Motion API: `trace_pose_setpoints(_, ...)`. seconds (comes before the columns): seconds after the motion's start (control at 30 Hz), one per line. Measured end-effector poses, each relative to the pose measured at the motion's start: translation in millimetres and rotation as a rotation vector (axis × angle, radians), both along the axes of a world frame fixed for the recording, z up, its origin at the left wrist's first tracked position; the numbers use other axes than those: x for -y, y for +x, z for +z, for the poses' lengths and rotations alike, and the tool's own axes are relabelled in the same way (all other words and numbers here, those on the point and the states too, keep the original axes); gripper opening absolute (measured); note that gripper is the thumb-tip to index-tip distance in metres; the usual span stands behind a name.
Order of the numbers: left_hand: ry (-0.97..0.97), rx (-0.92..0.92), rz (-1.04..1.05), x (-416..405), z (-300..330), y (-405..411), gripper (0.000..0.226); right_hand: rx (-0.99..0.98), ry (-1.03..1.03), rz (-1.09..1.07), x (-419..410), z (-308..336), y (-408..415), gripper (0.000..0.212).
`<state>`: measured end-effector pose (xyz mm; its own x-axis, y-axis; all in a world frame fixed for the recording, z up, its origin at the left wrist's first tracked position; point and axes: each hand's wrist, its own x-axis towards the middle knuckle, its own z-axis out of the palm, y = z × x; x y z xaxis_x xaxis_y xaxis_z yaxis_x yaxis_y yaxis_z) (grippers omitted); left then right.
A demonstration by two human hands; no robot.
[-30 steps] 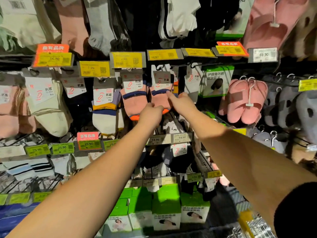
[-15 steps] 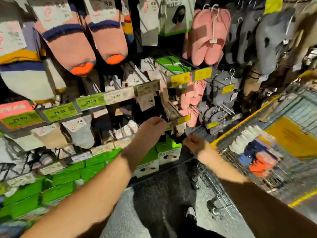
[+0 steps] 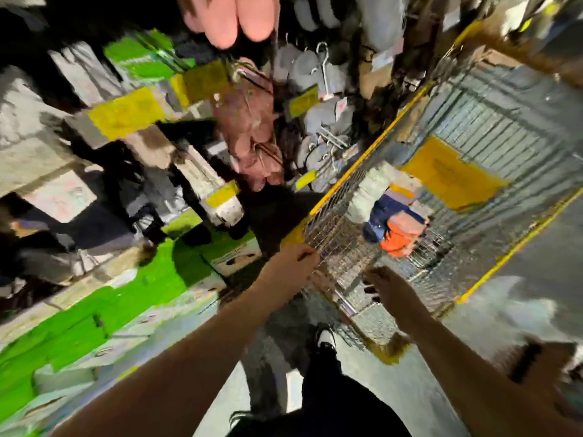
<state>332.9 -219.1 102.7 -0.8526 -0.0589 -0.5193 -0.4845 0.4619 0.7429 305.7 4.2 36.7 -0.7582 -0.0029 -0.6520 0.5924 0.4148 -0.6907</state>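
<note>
The whole view is smeared by motion. My left hand [image 3: 293, 263] hangs with curled fingers right at the near corner of a wire shopping cart [image 3: 344, 244] with yellow rims; the blur hides whether it holds anything. My right hand [image 3: 386, 287] hovers over the cart's near end, fingers loosely stretched forward, with nothing visible in it. Inside the cart lies a bundle of socks [image 3: 391, 222] in white, navy, pink and orange, next to a yellow panel [image 3: 448, 178].
Shelving on the left carries hanging pink slippers [image 3: 249, 134], grey slippers [image 3: 318, 111], yellow price tags [image 3: 126, 111] and green boxes [image 3: 132, 294] low down. My dark trouser leg and shoe [image 3: 325, 339] stand on the grey floor beside the cart.
The view has swung down and right from the sock hooks to the cart. Both hands have come off the rack and now sit at the cart's near end.
</note>
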Motion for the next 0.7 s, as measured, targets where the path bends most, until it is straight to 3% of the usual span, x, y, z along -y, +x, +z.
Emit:
trace_pose_setpoints(0.27,0.182,0.2,-0.013,-103.4,-91.5,-140.1,0.019,0.193,-0.048,-0.323,-85.2,-91.5,-125.7,0.008)
trace_pose_setpoints(0.5,0.259,0.45,0.223,-180.0,-222.8,-230.9,0.019,0.291,-0.026,-0.547,-133.9,-183.6,-214.8,0.022)
trace_pose_setpoints(0.63,0.378,0.51,0.284,-214.4,-284.1,-256.3,0.007,0.294,0.01,-0.561,-156.6,-227.6,-245.2,0.05)
trace_pose_setpoints(0.7,0.436,0.515,0.351,-228.1,-300.5,-264.6,0.006,0.282,0.013,-0.567,-161.3,-241.9,-255.9,0.041)
